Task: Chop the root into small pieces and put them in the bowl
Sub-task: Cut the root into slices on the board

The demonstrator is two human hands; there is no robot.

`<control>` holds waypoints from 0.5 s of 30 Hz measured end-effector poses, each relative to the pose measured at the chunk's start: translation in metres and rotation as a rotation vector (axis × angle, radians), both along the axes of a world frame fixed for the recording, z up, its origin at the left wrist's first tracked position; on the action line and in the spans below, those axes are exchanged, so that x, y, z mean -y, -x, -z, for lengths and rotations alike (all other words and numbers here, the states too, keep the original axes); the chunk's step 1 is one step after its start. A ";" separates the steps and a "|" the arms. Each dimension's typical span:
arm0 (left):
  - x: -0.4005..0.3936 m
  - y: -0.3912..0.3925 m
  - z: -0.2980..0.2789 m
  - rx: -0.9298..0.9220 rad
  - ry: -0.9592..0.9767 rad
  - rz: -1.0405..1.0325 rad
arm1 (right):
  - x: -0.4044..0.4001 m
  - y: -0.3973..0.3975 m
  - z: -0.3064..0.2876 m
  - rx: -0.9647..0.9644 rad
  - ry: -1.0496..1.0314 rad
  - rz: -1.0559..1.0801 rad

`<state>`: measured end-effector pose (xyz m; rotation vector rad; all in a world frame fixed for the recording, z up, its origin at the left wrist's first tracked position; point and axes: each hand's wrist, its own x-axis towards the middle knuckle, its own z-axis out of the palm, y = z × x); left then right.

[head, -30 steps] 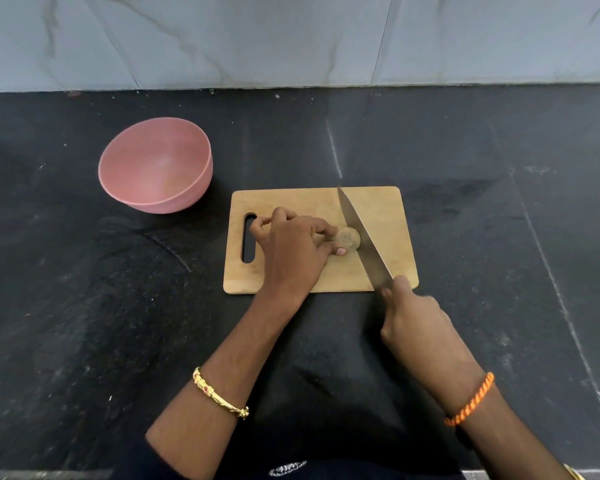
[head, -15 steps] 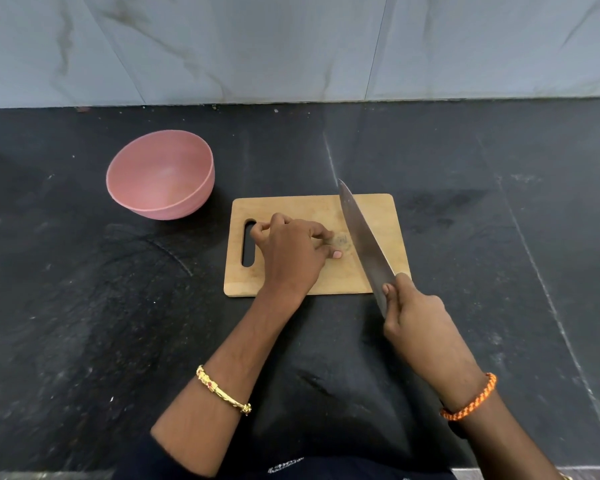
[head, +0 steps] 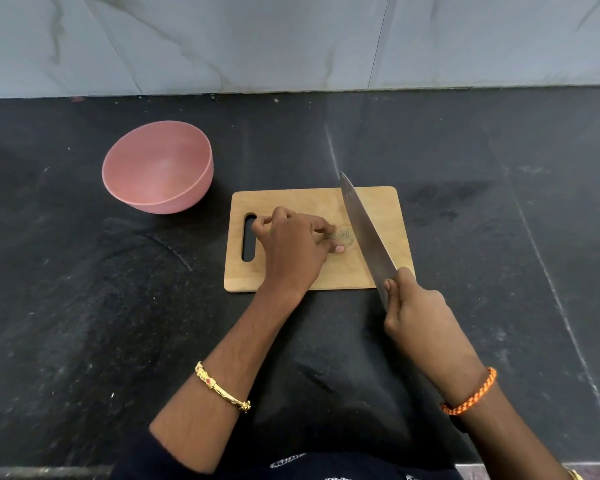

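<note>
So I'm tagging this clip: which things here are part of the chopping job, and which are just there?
In use: root, knife, cutting board, pink bowl, left hand, right hand.

Just there: gold bangle, orange wrist thread.

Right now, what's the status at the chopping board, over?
Left hand pins small brownish root on wooden cutting board. Right hand grips large steel knife, blade beside root. Pink bowl empty, path unobstructed.
</note>
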<state>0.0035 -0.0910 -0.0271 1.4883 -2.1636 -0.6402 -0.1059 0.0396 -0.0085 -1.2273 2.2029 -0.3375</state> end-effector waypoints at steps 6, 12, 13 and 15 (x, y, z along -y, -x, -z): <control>0.001 -0.002 0.001 -0.010 -0.002 0.007 | 0.023 -0.004 0.008 -0.044 -0.054 -0.039; -0.003 0.000 0.003 -0.005 0.028 -0.043 | 0.001 0.001 -0.003 -0.002 -0.129 -0.054; -0.003 0.000 0.003 -0.003 0.022 -0.040 | -0.009 0.002 -0.007 0.012 -0.129 -0.041; -0.003 0.000 0.002 0.001 0.006 -0.031 | -0.023 0.000 -0.016 0.029 -0.044 0.000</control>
